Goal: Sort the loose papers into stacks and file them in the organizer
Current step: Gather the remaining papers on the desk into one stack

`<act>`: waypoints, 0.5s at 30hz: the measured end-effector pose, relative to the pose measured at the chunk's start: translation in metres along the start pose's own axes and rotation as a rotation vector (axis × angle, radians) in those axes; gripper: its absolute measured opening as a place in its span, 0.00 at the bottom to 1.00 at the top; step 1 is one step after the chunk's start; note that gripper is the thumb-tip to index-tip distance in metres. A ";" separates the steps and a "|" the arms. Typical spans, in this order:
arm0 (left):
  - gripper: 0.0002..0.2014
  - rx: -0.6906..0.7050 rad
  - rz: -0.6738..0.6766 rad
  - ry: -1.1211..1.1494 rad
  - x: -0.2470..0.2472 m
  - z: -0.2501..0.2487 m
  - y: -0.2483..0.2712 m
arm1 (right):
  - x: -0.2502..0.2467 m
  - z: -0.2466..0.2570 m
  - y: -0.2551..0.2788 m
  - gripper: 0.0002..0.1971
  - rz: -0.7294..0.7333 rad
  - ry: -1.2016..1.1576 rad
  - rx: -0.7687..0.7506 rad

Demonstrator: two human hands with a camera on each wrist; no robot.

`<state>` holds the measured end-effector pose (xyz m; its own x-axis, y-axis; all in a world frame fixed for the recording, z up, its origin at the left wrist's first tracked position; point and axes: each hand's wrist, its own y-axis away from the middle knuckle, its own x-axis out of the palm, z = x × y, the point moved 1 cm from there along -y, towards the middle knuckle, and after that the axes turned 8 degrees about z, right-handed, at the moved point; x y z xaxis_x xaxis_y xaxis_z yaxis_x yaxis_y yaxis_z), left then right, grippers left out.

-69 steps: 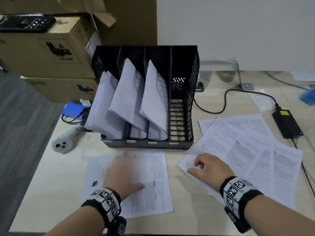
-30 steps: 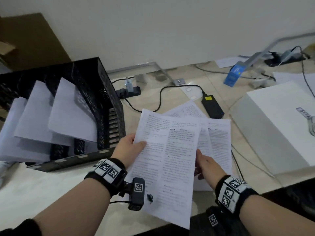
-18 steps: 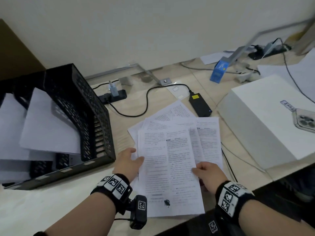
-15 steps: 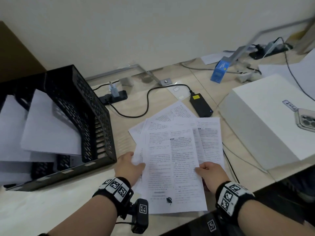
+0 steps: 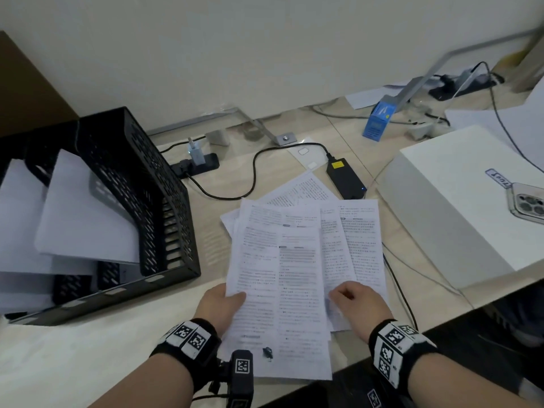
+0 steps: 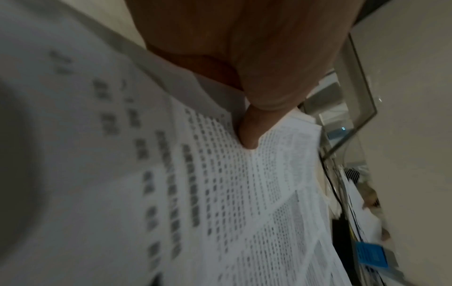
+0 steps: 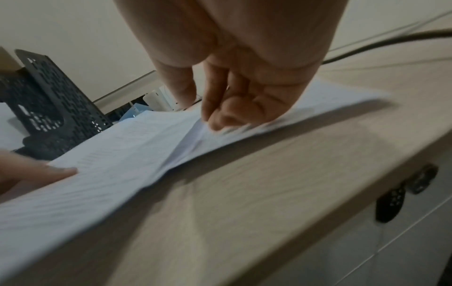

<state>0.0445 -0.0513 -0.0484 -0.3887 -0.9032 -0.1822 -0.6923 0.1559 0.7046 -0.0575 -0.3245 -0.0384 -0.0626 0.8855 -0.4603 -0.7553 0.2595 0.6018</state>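
Observation:
A fanned pile of printed papers (image 5: pixel 297 260) lies on the light wooden table (image 5: pixel 88 348), right of the black mesh organizer (image 5: pixel 153 198). The top sheets overhang the table's front edge. My left hand (image 5: pixel 219 303) grips the left edge of the top sheets, its thumb on the printed papers (image 6: pixel 244 193). My right hand (image 5: pixel 357 303) curls its fingers on the pile's right side. In the right wrist view its fingertips (image 7: pixel 220 120) pinch the paper edges (image 7: pixel 137 147). White sheets (image 5: pixel 85 219) lean in the organizer's left slots. The rightmost slot shows no paper.
A black power adapter (image 5: pixel 346 179) and its cable (image 5: pixel 256 172) lie just behind the pile. A large white box (image 5: pixel 447 207) with a phone (image 5: pixel 527 203) on it stands at the right. A power strip (image 5: pixel 197 167) and a small blue box (image 5: pixel 378 119) sit near the wall.
A second ago both hands held a printed sheet up in the air. It now lies on the pile, and both hands have closed on the pile's side edges.

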 end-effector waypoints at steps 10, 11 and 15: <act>0.09 0.016 -0.280 0.148 -0.036 0.019 0.009 | -0.024 -0.011 -0.009 0.22 -0.224 -0.026 0.036; 0.10 0.008 -0.275 0.159 -0.036 0.021 0.009 | -0.023 -0.012 -0.010 0.23 -0.217 0.007 0.038; 0.09 0.012 -0.204 0.173 -0.024 0.019 0.011 | -0.019 -0.013 -0.011 0.25 -0.145 0.150 0.012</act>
<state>0.0346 -0.0202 -0.0490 -0.1310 -0.9713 -0.1987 -0.7532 -0.0328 0.6570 -0.0565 -0.3497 -0.0447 -0.0505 0.7716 -0.6341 -0.7559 0.3854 0.5292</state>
